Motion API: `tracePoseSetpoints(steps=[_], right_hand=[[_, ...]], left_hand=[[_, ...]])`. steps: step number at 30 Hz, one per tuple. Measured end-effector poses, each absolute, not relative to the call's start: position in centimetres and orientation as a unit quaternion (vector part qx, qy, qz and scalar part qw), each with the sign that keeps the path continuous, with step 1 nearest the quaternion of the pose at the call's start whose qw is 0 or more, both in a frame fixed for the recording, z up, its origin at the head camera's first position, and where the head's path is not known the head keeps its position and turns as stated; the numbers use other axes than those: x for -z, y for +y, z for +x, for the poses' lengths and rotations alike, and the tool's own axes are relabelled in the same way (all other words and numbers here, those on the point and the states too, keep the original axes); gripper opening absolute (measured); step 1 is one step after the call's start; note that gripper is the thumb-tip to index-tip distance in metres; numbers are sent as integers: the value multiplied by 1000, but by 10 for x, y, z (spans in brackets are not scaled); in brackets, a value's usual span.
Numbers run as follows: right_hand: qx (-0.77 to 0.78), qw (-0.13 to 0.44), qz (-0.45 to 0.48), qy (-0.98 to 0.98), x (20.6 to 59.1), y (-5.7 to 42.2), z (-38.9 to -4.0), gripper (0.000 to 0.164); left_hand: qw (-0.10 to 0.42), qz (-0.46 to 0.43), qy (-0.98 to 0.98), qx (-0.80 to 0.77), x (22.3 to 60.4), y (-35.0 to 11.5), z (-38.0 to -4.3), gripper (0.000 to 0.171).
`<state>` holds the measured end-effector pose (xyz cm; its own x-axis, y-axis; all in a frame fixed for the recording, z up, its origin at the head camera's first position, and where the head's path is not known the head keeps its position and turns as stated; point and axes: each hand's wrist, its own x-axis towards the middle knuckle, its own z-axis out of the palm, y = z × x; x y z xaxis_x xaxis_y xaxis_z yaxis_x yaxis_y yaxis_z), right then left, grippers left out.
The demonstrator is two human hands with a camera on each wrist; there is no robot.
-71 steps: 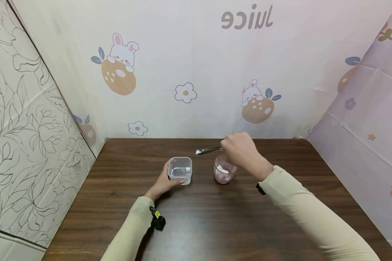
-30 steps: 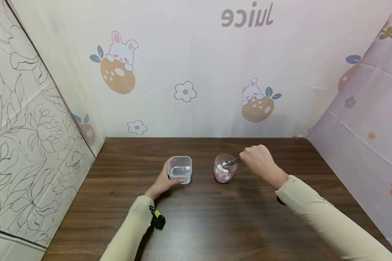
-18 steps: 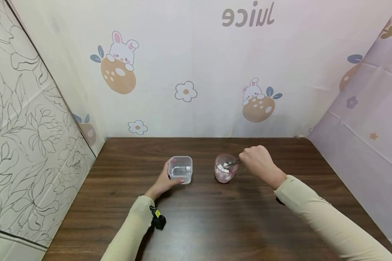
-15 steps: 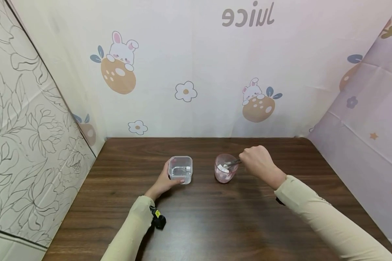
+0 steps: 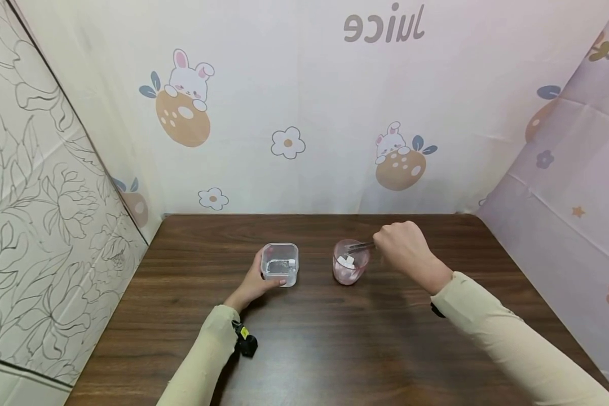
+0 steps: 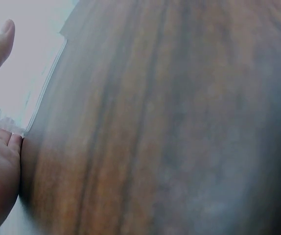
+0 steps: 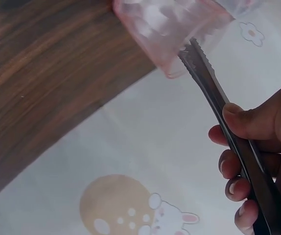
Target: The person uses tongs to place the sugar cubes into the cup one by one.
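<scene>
My left hand (image 5: 254, 286) holds a clear square plastic container (image 5: 290, 279) on the table, thumb along the near side and the other fingers round its left side. A small white cube (image 5: 291, 263) is in it. My right hand (image 5: 408, 251) grips dark metal tongs (image 5: 361, 246), its thumb (image 7: 232, 111) on one arm and fingers curled round the other. Their toothed tips reach inside the mouth of a pinkish clear glass (image 5: 347, 278), above several white cubes (image 5: 345, 263) heaped in it. No cube shows between the tips.
Both vessels stand side by side towards the back of the dark wood table (image 5: 314, 344). A printed curtain (image 5: 294, 84) hangs right behind the back edge. A patterned panel (image 5: 45, 186) borders the left side.
From above the space between the vessels, with something white at the tongs' tips, my right hand moved right and lowered the tips among the cubes. Now the tips are slightly higher. The left hand stays put.
</scene>
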<state>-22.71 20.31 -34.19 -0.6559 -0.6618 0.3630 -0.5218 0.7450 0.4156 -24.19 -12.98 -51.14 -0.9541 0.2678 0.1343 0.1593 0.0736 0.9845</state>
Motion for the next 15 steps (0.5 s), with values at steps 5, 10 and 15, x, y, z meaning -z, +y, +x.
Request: tracePoseSetpoints(steps=[5, 10, 15], right_hand=[[120, 264, 330, -898, 332, 197, -225, 45], [120, 273, 332, -895, 327, 187, -224, 44], [125, 270, 336, -894, 326, 175, -225, 44]], left_hand=[[51, 155, 725, -670, 492, -129, -232, 96], [63, 146, 723, -673, 489, -129, -230, 96], [62, 145, 721, -674, 491, -129, -231, 97]])
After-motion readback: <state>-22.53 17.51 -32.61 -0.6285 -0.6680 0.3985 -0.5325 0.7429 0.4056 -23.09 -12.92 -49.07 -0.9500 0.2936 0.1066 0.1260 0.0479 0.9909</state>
